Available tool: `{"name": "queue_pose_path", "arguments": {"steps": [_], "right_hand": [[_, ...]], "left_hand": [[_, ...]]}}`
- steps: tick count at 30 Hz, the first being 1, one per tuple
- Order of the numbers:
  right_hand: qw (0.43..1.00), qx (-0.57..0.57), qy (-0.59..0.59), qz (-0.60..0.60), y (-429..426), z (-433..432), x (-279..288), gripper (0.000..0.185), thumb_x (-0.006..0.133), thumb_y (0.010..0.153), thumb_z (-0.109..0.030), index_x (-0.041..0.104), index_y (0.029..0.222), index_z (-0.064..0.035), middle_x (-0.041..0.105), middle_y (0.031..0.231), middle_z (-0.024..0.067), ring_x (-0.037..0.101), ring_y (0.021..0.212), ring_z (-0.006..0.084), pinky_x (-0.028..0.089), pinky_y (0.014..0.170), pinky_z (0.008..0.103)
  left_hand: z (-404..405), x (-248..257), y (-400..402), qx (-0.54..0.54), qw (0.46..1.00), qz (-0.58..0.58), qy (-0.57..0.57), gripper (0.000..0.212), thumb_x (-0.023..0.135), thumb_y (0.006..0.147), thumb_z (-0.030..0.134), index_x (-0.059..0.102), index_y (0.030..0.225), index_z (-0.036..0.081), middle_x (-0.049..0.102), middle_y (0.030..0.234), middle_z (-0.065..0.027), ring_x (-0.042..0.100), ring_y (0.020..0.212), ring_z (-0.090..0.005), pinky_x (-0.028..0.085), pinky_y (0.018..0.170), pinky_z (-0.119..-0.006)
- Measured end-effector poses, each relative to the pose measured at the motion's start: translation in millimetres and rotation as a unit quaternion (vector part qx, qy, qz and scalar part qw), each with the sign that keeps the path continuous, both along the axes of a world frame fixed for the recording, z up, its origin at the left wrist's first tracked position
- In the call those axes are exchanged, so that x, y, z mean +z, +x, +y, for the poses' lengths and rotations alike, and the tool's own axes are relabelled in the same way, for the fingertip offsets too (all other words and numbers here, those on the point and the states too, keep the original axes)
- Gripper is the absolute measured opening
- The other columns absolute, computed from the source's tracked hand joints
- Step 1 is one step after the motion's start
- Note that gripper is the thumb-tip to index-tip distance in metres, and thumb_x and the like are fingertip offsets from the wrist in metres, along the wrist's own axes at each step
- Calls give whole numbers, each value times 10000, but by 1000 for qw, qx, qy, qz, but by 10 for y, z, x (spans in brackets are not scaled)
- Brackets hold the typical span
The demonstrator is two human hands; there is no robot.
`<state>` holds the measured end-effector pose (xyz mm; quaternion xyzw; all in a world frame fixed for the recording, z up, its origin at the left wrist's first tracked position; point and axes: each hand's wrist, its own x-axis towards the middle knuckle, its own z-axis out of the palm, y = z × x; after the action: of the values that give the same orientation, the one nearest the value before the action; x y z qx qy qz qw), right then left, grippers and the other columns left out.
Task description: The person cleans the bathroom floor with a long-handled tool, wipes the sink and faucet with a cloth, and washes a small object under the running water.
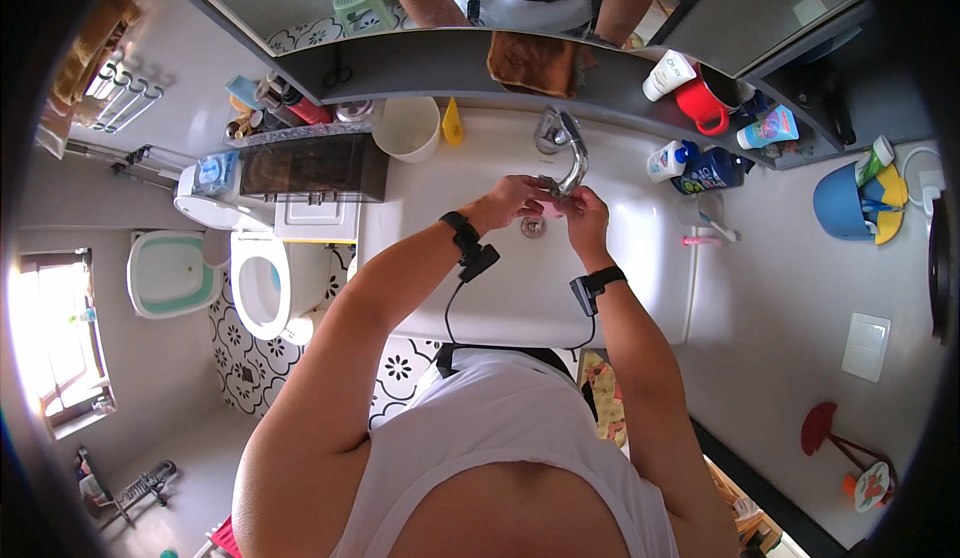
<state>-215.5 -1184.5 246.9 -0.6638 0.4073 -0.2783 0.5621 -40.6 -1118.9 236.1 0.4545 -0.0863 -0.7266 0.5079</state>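
Both hands are over the white washbasin (480,280), just under the spout of the chrome faucet (576,153). My left hand (517,202) and my right hand (586,217) hold a small pink item (551,208) between them; its kind cannot be told. The fingertips meet close to the spout's mouth, and part of them is hidden by it. Below the pink item lies the round metal drain (532,227). Each wrist wears a black strap with a small wired device.
A white tub (406,130) and a yellow tube (452,123) stand at the basin's back left. Pump bottles (709,170) and a clear cup (700,211) with a toothbrush sit on the right. A brown cloth (532,64) hangs from the shelf beneath the mirror.
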Motion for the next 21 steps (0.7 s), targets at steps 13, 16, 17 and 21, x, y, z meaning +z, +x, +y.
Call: {"name": "queue_pose_path", "arguments": {"steps": [13,16,17,21], "right_hand": [[996,-60,-28,62,7,-131,15,70,606,835,-2,601,904,4,651,751,52,625,743,125,504,677,248],[988,-95,112,47,126,-11,7,105,644,819,-42,595,891,16,659,762,70,635,724,136,510,666,261],[996,-61,56,-24,187,49,-37,134,668,806,-60,593,887,15,660,764,73,638,713,143,509,656,261],[1000,0,-4,-11,142,18,-240,231,625,818,14,546,1036,8,657,883,57,631,779,125,518,694,241]], "left_hand": [[-26,206,90,-110,832,-537,-90,167,650,823,167,687,899,22,676,771,-90,581,650,-151,482,642,-298],[-57,141,39,-91,872,-479,-55,199,594,865,193,690,904,24,669,752,-82,567,648,-161,470,636,-310],[-70,132,20,-89,872,-479,-54,199,594,865,193,690,904,24,669,752,-82,567,648,-161,470,636,-310],[-67,185,-55,-72,914,-384,-107,206,558,881,171,681,951,22,664,802,-84,573,731,-147,470,697,-297]]}}
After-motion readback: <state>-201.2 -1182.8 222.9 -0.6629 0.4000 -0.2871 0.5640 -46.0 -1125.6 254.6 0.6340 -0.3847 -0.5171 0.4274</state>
